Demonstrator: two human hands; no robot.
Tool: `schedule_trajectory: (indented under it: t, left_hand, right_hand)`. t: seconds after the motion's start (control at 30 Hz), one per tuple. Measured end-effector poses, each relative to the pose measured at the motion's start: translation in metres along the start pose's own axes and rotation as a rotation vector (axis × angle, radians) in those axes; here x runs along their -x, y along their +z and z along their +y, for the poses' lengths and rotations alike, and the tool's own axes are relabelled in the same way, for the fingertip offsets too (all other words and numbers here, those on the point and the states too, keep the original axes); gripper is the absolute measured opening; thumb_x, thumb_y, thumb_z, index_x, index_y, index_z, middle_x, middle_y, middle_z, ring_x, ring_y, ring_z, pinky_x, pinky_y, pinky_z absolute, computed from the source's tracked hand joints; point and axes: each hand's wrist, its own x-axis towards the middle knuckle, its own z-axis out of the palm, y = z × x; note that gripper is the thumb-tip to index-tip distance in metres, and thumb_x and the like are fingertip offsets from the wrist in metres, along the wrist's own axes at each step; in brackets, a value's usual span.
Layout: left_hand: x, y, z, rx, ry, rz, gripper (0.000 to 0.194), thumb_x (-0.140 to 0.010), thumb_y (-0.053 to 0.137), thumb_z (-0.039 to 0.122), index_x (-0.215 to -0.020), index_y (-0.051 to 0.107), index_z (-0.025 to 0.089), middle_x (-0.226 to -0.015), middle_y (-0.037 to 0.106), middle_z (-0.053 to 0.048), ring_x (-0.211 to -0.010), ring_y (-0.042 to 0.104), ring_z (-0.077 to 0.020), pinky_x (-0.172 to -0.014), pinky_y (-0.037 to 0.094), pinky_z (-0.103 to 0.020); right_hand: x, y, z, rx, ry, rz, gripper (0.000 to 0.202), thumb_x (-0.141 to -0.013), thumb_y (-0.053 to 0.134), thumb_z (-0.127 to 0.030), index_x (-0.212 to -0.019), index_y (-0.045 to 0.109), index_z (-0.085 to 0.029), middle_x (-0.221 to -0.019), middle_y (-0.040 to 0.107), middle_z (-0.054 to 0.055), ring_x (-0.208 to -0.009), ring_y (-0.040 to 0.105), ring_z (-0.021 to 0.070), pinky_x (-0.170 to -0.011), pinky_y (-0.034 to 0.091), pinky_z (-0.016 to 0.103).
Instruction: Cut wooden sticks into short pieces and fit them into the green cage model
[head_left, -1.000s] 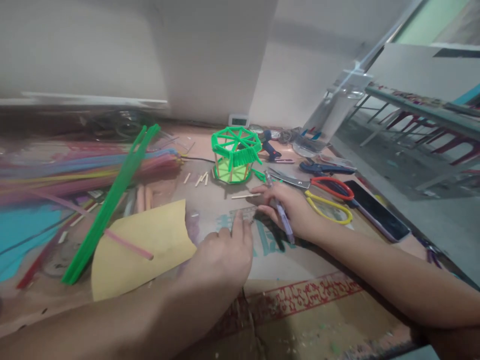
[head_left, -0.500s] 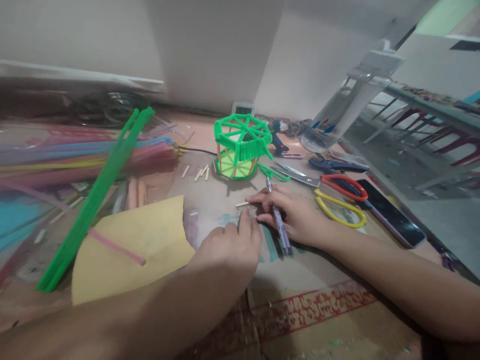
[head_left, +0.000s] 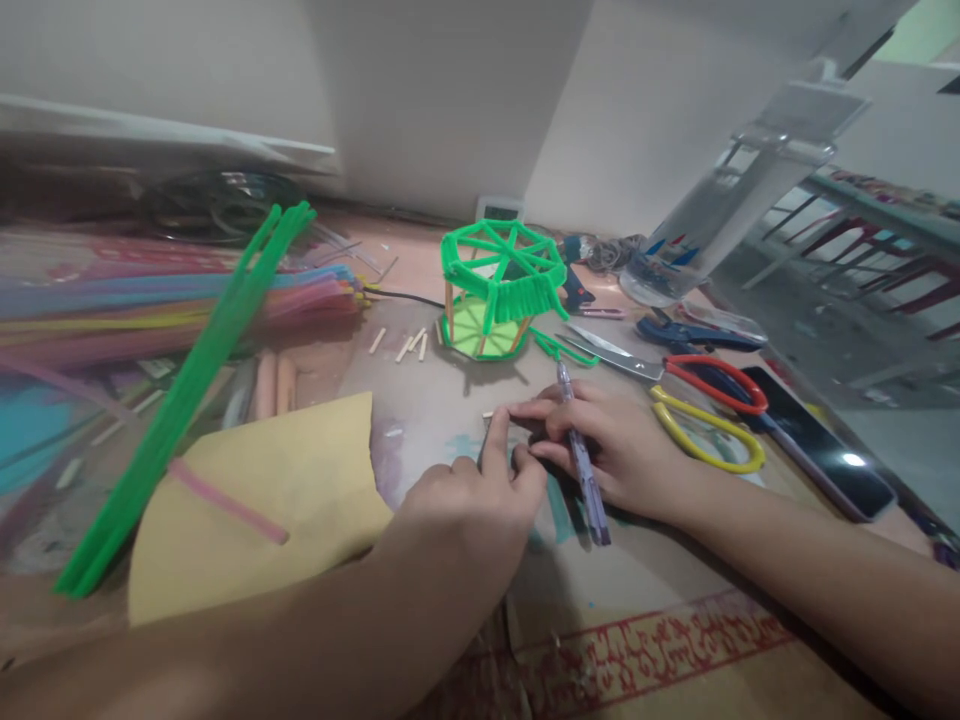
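In the head view, our two hands have come together at the middle of the frame. The small pale stick (head_left: 488,414) lies there; a second ago much of its length stood clear of our right fingers, and now only a short end shows beside our left index fingertip. The left hand (head_left: 469,510) has that finger stretched out against the right fingertips, the others curled; whether it pinches anything we cannot tell. The right hand (head_left: 619,440) is closed around a purple pen (head_left: 582,460), its thumb and index finger forward by the stick. We take this as the stick being brought into position between both hands, with the pen kept ready.

Above centre, the green frame (head_left: 521,301) stands upright on the desk (head_left: 409,265), untouched, with loose short sticks (head_left: 422,346) to its left and scissors (head_left: 622,358) to its right.
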Motion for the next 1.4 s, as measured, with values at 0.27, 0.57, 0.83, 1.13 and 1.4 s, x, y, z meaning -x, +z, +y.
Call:
schedule_trajectory:
  t: [0.27,0.57,0.83,1.13,1.4]
  left_hand:
    - [-0.0033,-0.002,0.0008,0.083,-0.021,-0.05,0.026,-0.087,0.051,0.014,-0.103,0.071,0.019,-0.137,0.059,-0.02,-0.046,0.064,-0.0199,-0.037,0.048,-0.029]
    - [-0.0021,0.0008,0.0022,0.134,-0.047,-0.04,0.027,-0.087,0.054,0.016,-0.107,0.072,0.018,-0.135,0.06,-0.021,-0.046,0.064,-0.0197,-0.038,0.048,-0.028]
    - [-0.0021,0.0018,0.0012,0.136,-0.04,-0.035,0.028,-0.087,0.053,0.015,-0.107,0.072,0.017,-0.133,0.061,-0.023,-0.048,0.066,-0.0209,-0.038,0.049,-0.028]
    - [-0.0008,-0.0002,0.0016,0.123,-0.038,-0.039,0.032,-0.088,0.049,0.012,-0.109,0.072,0.018,-0.134,0.061,-0.021,-0.048,0.065,-0.0203,-0.039,0.049,-0.029]
    - [-0.0019,-0.0016,0.0016,0.132,-0.037,-0.061,0.032,-0.089,0.048,0.011,-0.108,0.071,0.018,-0.136,0.059,-0.022,-0.049,0.066,-0.0207,-0.039,0.05,-0.029]
  right_hand:
    - [0.0013,0.0002,0.0026,0.001,0.015,-0.015,0.014,-0.094,0.062,-0.023,-0.086,0.051,-0.023,-0.121,0.072,0.01,-0.1,0.066,0.0225,-0.083,0.054,0.038]
    - [-0.0001,-0.0016,0.0016,0.013,0.017,-0.032,0.01,-0.093,0.062,-0.02,-0.086,0.054,-0.023,-0.118,0.073,0.01,-0.103,0.066,0.0234,-0.087,0.054,0.039]
    - [-0.0014,-0.0018,0.0002,0.016,0.026,-0.029,0.009,-0.093,0.061,-0.02,-0.087,0.055,-0.023,-0.116,0.074,0.01,-0.102,0.066,0.023,-0.085,0.055,0.038]
    - [-0.0016,-0.0029,0.0005,-0.001,0.043,-0.025,0.009,-0.093,0.061,-0.021,-0.085,0.057,-0.022,-0.116,0.074,0.01,-0.103,0.067,0.0233,-0.085,0.056,0.039]
    - [-0.0011,-0.0033,-0.0049,0.056,0.069,-0.039,0.011,-0.093,0.061,-0.022,-0.082,0.056,-0.021,-0.108,0.075,0.012,-0.096,0.066,0.0242,-0.081,0.055,0.039]
